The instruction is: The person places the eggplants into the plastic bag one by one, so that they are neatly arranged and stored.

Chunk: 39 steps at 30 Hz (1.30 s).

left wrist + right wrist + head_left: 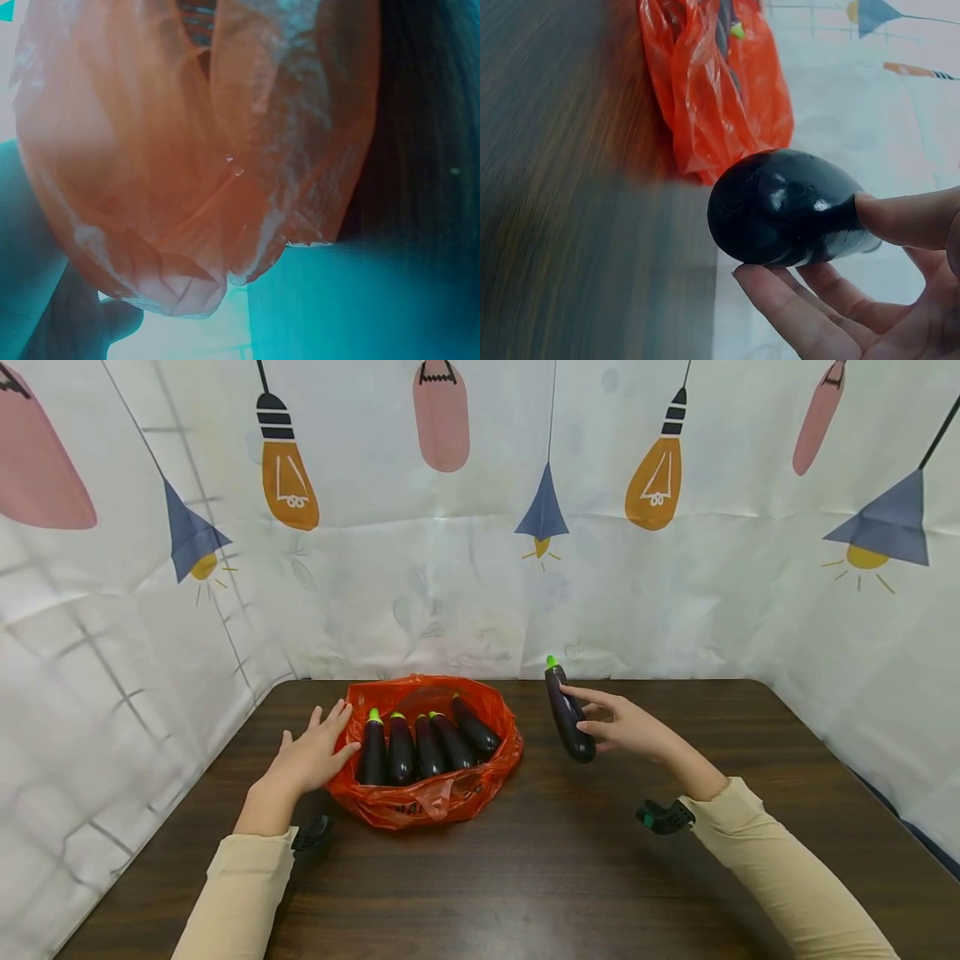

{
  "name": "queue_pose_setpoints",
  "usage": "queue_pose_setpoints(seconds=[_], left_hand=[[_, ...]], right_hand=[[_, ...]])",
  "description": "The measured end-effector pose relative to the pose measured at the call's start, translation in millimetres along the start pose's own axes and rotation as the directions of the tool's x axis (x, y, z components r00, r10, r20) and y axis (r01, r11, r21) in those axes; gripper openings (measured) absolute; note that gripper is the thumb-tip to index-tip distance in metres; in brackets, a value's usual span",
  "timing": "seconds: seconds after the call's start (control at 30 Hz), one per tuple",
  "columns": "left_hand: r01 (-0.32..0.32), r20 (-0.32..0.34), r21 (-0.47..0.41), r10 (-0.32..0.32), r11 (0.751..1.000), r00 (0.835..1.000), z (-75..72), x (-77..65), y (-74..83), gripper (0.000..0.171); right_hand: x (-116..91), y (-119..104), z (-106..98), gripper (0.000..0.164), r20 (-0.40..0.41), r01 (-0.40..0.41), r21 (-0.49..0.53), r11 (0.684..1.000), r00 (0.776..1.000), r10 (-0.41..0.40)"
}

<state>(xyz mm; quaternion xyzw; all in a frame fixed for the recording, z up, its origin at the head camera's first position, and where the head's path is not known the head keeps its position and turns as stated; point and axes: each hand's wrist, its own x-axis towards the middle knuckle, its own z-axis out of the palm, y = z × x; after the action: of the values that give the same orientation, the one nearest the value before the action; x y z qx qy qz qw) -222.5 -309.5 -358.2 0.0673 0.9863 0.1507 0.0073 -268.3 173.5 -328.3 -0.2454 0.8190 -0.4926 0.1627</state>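
My right hand (626, 724) holds a dark purple eggplant (567, 714) with a bright green stem, right of the bag and tilted, its stem end up. In the right wrist view the thumb and fingers grip the eggplant (787, 210) from both sides, its rounded end towards the camera. My left hand (307, 758) is at the left rim of a red plastic bag (427, 802), fingers spread and fairly straight. Inside the open bag several eggplants (431, 747) lie side by side, green stems towards the back. The left wrist view is mostly filled by the bag's thin side (187, 172).
A dark wood-grain table (525, 877) carries the bag. Behind it hangs a pale curtain (480, 593) printed with lamps and bulbs, reaching round both sides. Black wrist straps (666, 817) show at both cream sleeves (780, 868).
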Motion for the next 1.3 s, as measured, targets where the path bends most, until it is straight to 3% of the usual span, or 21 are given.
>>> queue_pose_setpoints(seconds=[0.47,0.97,1.3], left_hand=[[0.004,0.0,-0.003,-0.004,1.0,1.0,-0.8,-1.0,0.5,0.078],[0.002,0.003,-0.012,-0.002,1.0,1.0,-1.1,0.1,1.1,0.079],[0.001,0.003,-0.012,-0.001,1.0,1.0,-1.1,0.5,0.3,0.079]], right_hand=[[28.8,-17.6,31.9,0.064,0.081,0.056,0.031,0.998,0.995,-0.058],[69.7,-38.6,64.7,0.063,0.113,0.038,0.021,0.999,0.993,-0.04],[85.5,-44.2,83.1,0.062,0.146,0.052,0.014,0.999,0.988,-0.054]])
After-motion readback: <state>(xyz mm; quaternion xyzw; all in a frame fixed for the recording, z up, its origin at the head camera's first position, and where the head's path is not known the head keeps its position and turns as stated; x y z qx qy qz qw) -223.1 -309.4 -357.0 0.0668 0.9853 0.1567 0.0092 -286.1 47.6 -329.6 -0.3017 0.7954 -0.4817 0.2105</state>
